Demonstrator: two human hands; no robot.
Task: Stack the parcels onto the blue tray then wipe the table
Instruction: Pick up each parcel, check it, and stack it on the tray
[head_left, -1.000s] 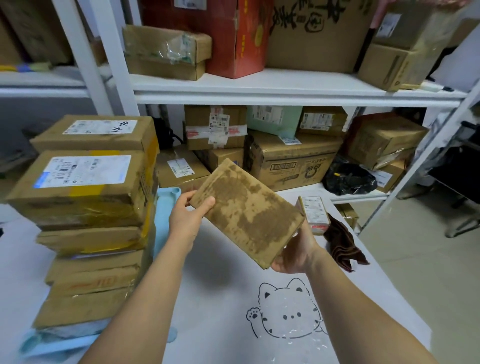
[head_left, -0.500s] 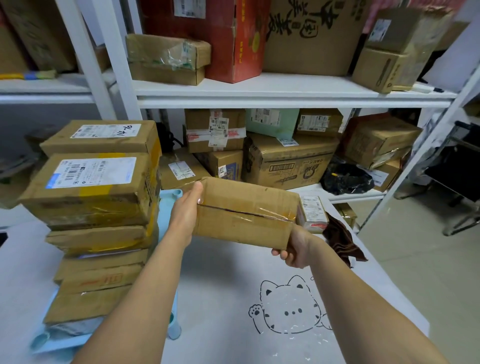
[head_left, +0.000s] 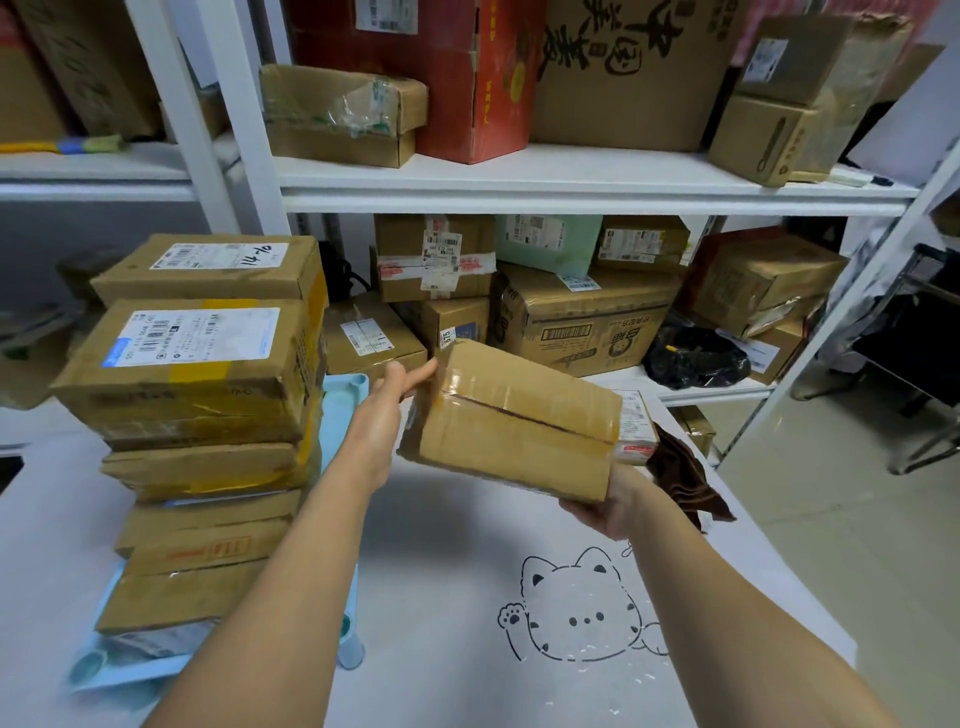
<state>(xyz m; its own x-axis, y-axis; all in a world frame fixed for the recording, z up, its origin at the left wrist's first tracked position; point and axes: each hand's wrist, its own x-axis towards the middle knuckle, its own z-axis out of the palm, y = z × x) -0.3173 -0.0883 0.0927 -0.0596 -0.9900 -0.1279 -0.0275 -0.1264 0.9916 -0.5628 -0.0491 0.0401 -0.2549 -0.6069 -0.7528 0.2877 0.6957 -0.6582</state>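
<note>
Parcel (head_left: 511, 421) of brown cardboard is held in mid-air at the centre of the frame, above the white table (head_left: 441, 571) and well apart from the stack of parcels (head_left: 197, 364) on the blue tray (head_left: 345, 400) at the left. Its long axis is set on a slant, from upper left down to lower right, and its taped seam is turned toward the camera and follows the same line.

The left hand (head_left: 384, 410) is laid against the upper left end, fingers straight and pressed together along the cardboard. The right hand (head_left: 605, 506) is placed under the lower right corner. Its fingers are covered by the parcel, so whether they are curled round the edge cannot be told, though the corner seems to be borne from beneath.

A small labelled box (head_left: 634, 426) is half hidden behind the parcel's right end, and a brown cloth (head_left: 680, 483) is seen just beside it, touching the table edge. Most of the tray is covered by the stack, with only its rim showing. A cat drawing (head_left: 576, 613) is printed on the table in the lower right of the frame.
</note>
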